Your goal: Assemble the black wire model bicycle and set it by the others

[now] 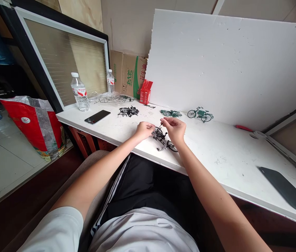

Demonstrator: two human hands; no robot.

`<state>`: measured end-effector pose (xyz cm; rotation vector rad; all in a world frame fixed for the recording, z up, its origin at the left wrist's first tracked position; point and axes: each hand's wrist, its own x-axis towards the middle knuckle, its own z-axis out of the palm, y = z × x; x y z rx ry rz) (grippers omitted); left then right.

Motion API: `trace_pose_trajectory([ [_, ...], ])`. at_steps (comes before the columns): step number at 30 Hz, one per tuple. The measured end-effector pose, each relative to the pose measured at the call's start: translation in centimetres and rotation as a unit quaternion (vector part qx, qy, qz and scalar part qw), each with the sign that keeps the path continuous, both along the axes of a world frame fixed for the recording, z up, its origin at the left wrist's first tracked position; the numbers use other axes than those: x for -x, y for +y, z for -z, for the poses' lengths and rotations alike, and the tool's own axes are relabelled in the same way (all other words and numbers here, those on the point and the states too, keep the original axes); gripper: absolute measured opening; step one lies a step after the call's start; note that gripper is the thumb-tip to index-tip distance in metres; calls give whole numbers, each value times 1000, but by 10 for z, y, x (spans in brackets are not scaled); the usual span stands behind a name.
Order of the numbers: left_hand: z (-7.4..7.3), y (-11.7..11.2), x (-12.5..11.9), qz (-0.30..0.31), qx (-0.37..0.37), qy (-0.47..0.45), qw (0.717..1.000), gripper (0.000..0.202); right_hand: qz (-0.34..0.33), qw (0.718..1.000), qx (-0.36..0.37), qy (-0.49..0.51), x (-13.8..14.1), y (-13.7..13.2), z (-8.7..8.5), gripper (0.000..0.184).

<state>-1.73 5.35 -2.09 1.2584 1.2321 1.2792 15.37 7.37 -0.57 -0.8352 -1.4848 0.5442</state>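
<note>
A small black model bicycle (160, 137) is tipped over at the front of the white table, between my two hands. My left hand (144, 131) pinches it by the wheel end at the left, fingers closed. Above that same end, my right hand (175, 128) is closed, with a thin dark piece at its fingertips. That piece is too small to name, and I cannot tell whether it is joined to the bicycle. The bicycle's other wheel (172, 146) lies below my right wrist.
Behind are a green model bicycle standing (201, 114), another green one lying down (171, 113) and a pile of black bicycle parts (128, 111). Left stand a phone (97, 117) and water bottles (80, 93). A red box (145, 92) and a dark flat device (288, 189) are there too.
</note>
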Motion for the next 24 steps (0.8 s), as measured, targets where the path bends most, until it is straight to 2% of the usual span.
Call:
trace_pose_trajectory([
  [8, -3, -3, -4, 5, -1, -1, 1000, 10, 19, 998, -50, -41, -5, -2, -4, 37],
  [13, -4, -2, -3, 5, -40, 17, 999, 12, -26, 999, -33, -30, -8, -7, -6, 40],
  [15, -3, -3, -3, -1, -57, 27, 998, 17, -36, 999, -24, -15, -9, -9, -6, 43],
  [20, -4, -5, -4, -42, -100, 45, 993, 47, -29, 999, -35, 1, -17, -12, -10, 40],
  [24, -10, -9, -7, -66, -116, 31, 991, 46, -35, 998, -55, 4, -22, -18, -15, 33],
])
